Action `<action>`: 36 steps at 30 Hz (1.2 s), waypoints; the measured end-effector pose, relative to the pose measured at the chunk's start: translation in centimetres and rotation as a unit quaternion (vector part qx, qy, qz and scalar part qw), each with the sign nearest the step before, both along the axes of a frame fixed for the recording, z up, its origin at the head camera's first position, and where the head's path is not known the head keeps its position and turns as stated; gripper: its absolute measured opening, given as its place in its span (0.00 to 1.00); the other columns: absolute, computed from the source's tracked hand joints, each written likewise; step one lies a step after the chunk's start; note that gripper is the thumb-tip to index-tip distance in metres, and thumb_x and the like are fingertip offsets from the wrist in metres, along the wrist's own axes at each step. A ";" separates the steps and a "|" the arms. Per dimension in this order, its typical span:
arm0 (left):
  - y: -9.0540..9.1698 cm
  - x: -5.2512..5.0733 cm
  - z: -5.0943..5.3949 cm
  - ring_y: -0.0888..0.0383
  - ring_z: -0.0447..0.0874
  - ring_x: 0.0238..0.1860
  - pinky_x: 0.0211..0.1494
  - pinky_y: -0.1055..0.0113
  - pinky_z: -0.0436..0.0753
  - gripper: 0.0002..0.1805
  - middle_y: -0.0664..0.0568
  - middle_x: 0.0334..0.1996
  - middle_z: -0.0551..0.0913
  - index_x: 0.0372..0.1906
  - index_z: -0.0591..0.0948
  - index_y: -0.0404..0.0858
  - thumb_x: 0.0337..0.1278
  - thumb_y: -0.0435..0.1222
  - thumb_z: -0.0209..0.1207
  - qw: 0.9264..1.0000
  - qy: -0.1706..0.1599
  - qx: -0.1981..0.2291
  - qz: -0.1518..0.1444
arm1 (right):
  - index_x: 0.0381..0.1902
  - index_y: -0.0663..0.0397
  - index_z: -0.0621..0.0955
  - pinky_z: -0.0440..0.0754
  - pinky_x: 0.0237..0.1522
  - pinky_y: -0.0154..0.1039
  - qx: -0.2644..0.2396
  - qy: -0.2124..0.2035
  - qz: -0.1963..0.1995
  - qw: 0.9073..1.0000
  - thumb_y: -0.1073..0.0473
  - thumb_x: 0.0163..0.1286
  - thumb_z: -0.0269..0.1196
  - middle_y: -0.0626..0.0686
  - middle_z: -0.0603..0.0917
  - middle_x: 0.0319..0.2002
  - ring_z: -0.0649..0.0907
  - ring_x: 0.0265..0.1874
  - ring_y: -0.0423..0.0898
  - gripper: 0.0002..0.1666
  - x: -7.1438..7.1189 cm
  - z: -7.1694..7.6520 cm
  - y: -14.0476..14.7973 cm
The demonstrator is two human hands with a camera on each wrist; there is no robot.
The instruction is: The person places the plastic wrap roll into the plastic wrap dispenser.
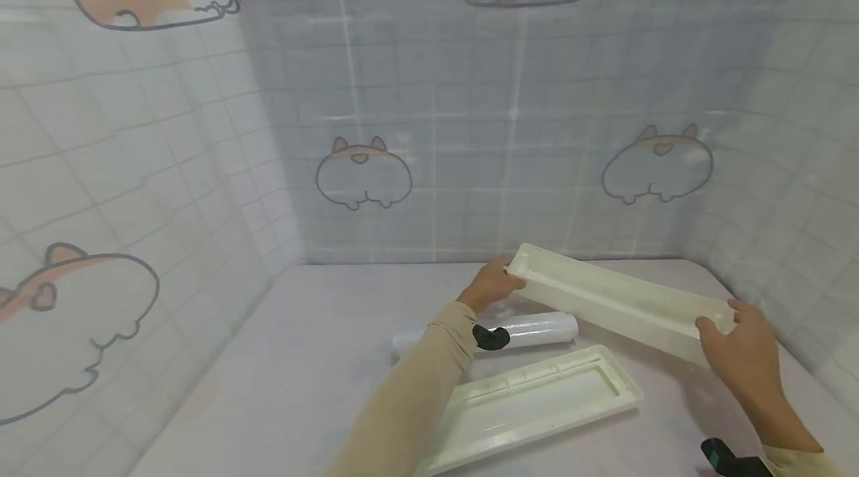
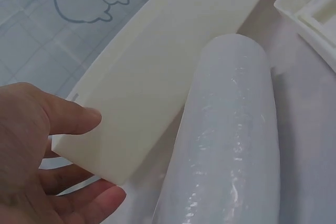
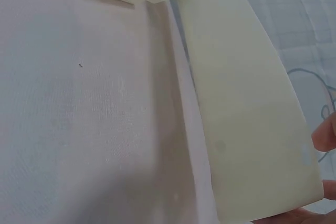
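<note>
A long, narrow cream plastic box (image 1: 604, 298) is held tilted above the back right of the table, its open side facing up. My left hand (image 1: 493, 285) grips its left end; in the left wrist view the thumb lies on the side wall and other fingers are beneath. The right end is held by my right hand (image 1: 748, 350), mostly out of frame in the right wrist view. Close below the box lies a shiny white roll of plastic film (image 2: 231, 129). In front of the roll is a shallow cream rectangular lid-like tray (image 1: 523, 410), partly covered by my left sleeve.
The pale tabletop (image 1: 268, 380) meets a patterned sheet wall (image 1: 470, 201) at the back and sides. Black straps with devices (image 1: 493, 337) sit on both wrists.
</note>
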State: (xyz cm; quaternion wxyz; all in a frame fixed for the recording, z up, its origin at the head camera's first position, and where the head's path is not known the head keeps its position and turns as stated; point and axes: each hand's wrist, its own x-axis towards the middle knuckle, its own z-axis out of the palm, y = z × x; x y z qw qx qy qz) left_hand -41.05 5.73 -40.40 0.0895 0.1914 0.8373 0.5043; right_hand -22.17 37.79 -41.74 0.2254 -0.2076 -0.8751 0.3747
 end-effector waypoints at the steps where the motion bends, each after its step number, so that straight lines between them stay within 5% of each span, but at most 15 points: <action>1: -0.1 0.0 0.0 0.58 0.79 0.38 0.40 0.66 0.82 0.27 0.52 0.41 0.82 0.63 0.76 0.33 0.60 0.35 0.65 1.000 0.002 -0.002 0.004 | 0.74 0.78 0.50 0.65 0.56 0.73 -0.008 -0.001 -0.002 1.000 0.53 0.75 0.52 0.84 0.58 0.65 0.63 0.61 0.80 0.44 -0.1 0.0 0.0; 12: -0.7 -0.4 0.2 0.53 0.81 0.44 0.44 0.60 0.85 0.30 0.47 0.49 0.82 0.64 0.74 0.33 0.58 0.37 0.68 0.999 0.001 0.033 0.021 | 0.75 0.75 0.52 0.70 0.52 0.72 -0.027 0.016 0.019 0.999 0.50 0.75 0.53 0.82 0.59 0.67 0.66 0.60 0.80 0.45 -0.6 0.3 0.0; 28: -3.7 -0.4 0.4 0.52 0.81 0.48 0.48 0.58 0.84 0.35 0.46 0.53 0.80 0.69 0.70 0.34 0.61 0.44 0.67 0.999 -0.008 0.031 0.032 | 0.77 0.71 0.49 0.67 0.52 0.75 0.004 0.009 0.135 0.991 0.42 0.76 0.55 0.78 0.52 0.72 0.63 0.62 0.82 0.50 -1.2 0.4 -0.5; 36: -4.5 -0.1 0.7 0.49 0.82 0.50 0.49 0.56 0.85 0.34 0.46 0.50 0.82 0.68 0.71 0.33 0.62 0.44 0.67 0.999 -0.013 0.040 0.028 | 0.77 0.71 0.48 0.68 0.50 0.76 0.019 -0.007 0.142 0.990 0.41 0.76 0.55 0.81 0.53 0.71 0.63 0.61 0.82 0.51 -1.7 0.4 -0.5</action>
